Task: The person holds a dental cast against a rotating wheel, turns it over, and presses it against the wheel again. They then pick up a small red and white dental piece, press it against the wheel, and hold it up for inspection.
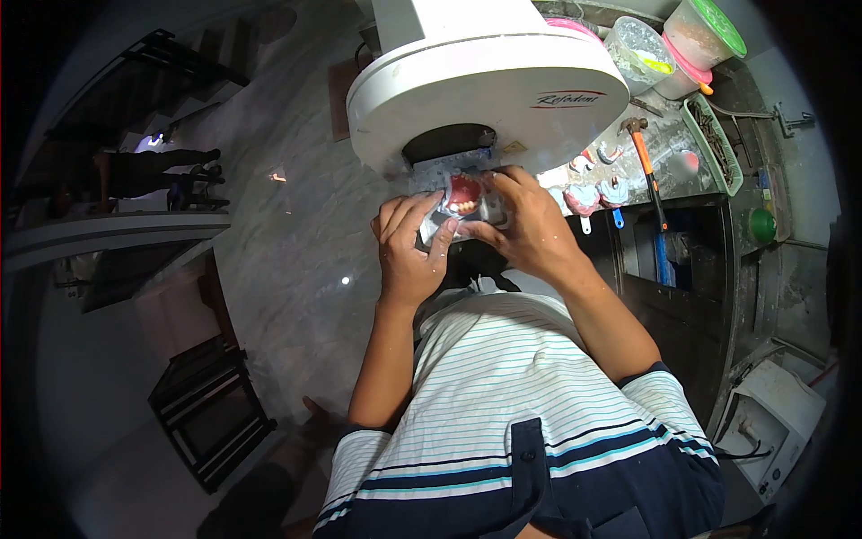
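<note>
denture cast (462, 198) is pinched between both my hands, right up against the dark opening of the white machine (485, 81). left hand (409, 251) is curled around its left edge, fingers wrapped over the top. right hand (530, 225) closes on it from the right, fingertips on the pink gum part. teeth face up toward me, and the long side runs left to right between the palms. both hands are touching it, with the right one reaching a bit further forward. a hammer (648, 180) and some tubs (637, 54) sit off to the right on the table (673, 148), well apart.
</note>
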